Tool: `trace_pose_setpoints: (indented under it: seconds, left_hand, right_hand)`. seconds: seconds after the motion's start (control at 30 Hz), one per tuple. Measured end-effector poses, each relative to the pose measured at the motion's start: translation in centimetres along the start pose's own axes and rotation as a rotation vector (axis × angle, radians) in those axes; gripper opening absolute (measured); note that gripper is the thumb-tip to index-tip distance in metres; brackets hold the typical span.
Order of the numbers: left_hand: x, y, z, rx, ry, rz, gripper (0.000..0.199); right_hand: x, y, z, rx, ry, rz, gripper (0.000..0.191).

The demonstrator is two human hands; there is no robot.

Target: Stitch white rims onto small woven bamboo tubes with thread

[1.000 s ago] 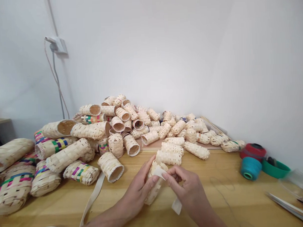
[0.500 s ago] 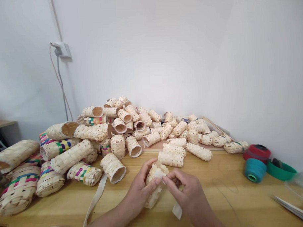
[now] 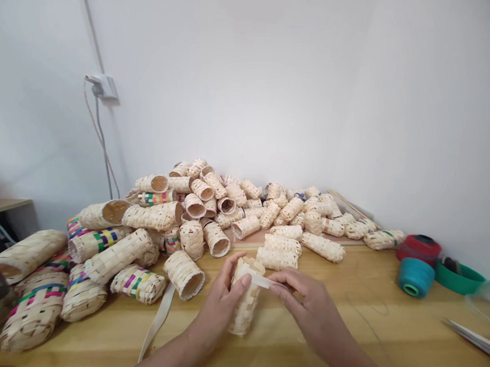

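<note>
In the head view, the pale, cylindrical woven-splint basket (image 3: 245, 313) has tipped more upright between the hands, and the right hand (image 3: 307, 304), thumb and forefinger pinching a flat white fabric strip (image 3: 262, 281), has drawn rightward. The left hand (image 3: 225, 294) clamps strip against basket. Coverage seems partial — some rim looks bare. Right of the basket, a round green plastic dish (image 3: 461, 284) holds a dark object (image 3: 451, 264).
</note>
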State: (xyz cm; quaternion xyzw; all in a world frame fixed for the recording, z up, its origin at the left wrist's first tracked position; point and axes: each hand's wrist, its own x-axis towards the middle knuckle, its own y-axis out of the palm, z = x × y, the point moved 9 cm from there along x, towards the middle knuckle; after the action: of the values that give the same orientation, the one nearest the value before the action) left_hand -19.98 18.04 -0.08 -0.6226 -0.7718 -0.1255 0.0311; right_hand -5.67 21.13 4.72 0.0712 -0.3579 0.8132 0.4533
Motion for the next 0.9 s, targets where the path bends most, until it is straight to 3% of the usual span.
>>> trace_pose_setpoints:
  seconds: [0.23, 0.43, 0.67, 0.9]
  left_hand:
    - [-0.2, 0.0, 0.7, -0.224, -0.13, -0.02, 0.059]
    - [-0.3, 0.8, 0.7, -0.285, -0.098, 0.079, 0.066]
    - [-0.7, 1.8, 0.4, -0.12, -0.045, 0.244, 0.056]
    - [-1.2, 2.8, 0.0, 0.034, 0.079, 0.359, 0.049]
  right_hand:
    - [0.5, -1.5, -1.9, -0.007, 0.066, -0.052, 0.024]
    - [0.7, -1.4, -4.3, 0.113, 0.184, -0.027, 0.024]
    - [0.7, -1.9, -4.6, 0.114, 0.177, -0.088, 0.021]
    - [0.5, -0.9, -4.3, 0.255, 0.235, -0.02, 0.022]
